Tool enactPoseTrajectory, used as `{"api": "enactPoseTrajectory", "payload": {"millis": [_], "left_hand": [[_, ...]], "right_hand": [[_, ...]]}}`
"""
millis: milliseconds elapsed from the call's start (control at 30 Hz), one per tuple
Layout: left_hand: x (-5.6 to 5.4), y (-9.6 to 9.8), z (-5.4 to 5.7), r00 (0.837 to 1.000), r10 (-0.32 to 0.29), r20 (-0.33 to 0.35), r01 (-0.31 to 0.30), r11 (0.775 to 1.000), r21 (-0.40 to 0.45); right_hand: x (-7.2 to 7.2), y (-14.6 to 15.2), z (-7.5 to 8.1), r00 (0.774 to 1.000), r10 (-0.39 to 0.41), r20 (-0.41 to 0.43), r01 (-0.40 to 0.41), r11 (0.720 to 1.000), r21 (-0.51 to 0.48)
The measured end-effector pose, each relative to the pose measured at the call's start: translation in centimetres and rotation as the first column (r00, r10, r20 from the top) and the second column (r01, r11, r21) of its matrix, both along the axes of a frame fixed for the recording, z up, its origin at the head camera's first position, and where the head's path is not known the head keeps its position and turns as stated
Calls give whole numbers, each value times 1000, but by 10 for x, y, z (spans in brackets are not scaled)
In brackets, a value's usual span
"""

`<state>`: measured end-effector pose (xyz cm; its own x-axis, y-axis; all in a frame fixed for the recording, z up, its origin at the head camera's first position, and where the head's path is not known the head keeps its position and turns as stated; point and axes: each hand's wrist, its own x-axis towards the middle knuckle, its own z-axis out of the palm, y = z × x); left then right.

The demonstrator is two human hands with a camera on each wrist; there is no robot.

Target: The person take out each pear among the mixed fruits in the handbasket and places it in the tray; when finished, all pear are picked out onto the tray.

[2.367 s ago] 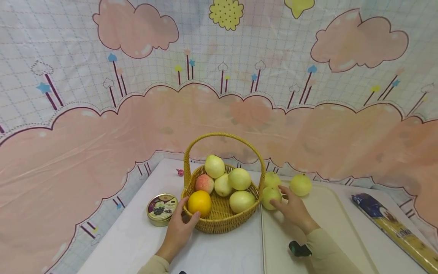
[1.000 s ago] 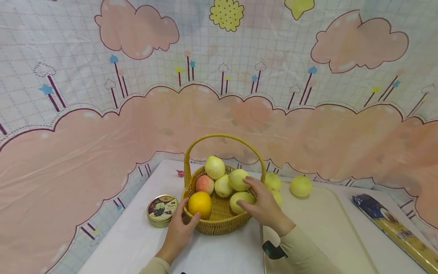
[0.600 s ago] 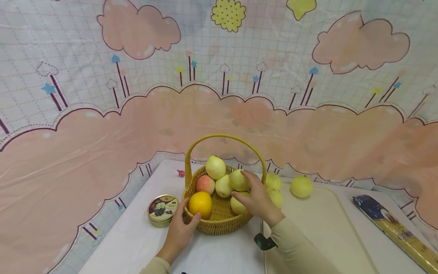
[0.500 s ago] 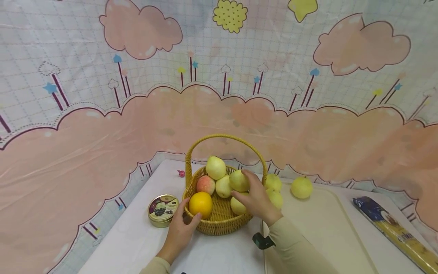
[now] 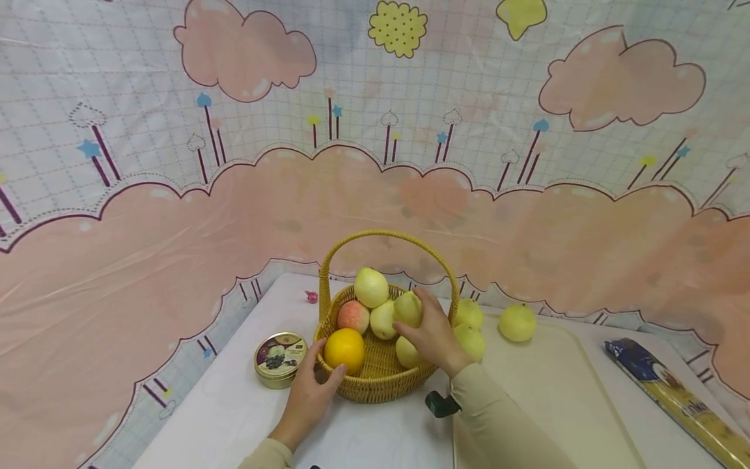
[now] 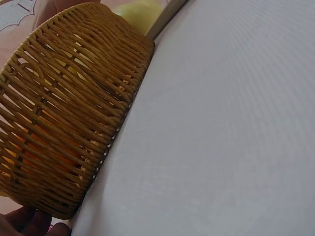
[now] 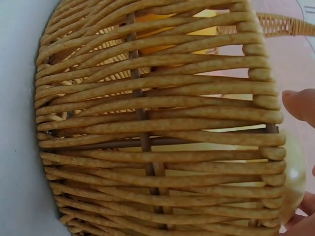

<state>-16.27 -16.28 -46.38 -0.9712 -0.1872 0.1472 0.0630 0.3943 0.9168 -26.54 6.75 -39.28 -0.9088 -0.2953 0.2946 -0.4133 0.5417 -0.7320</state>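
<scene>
In the head view a wicker basket [image 5: 375, 391] with a tall arched handle holds several pale green pears, a peach [image 5: 353, 316] and an orange [image 5: 344, 352]. My left hand [image 5: 309, 394] holds the basket's left rim, thumb beside the orange; the left wrist view shows its fingertips [image 6: 37, 221] against the woven side. My right hand [image 5: 435, 331] reaches inside the handle's right foot, thumb and fingers about the upper right pear [image 5: 408, 309]. A lower pear [image 5: 407, 353] is partly hidden behind that hand. The right wrist view is mostly filled by basket weave.
Right of the basket, more pears, one of them a round pear [image 5: 517, 322], lie around a cream tray [image 5: 545, 391]. A long blue and gold packet [image 5: 674, 391] lies farther right. At left are a round tin [image 5: 280, 359] and a small pink wrapped piece [image 5: 311, 297].
My right hand has moved left from the pears beside the tray to the basket's upper right pear, which has turned slightly in its fingers. My left hand has stayed at the rim.
</scene>
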Motion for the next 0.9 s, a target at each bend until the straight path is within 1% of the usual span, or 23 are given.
{"api": "enactPoseTrajectory", "payload": {"millis": [267, 733, 900], "left_hand": [[1, 0, 1, 1000, 2, 9, -2, 1000, -1], [1, 0, 1, 1000, 3, 14, -3, 1000, 0], [1, 0, 1, 1000, 3, 14, -3, 1000, -1]], "right_hand": [[-2, -2, -1, 1000, -17, 19, 16, 1000, 14], [-2, 0, -3, 1000, -3, 5, 3, 999, 37], [-2, -1, -3, 1000, -1, 28, 0, 999, 44]]}}
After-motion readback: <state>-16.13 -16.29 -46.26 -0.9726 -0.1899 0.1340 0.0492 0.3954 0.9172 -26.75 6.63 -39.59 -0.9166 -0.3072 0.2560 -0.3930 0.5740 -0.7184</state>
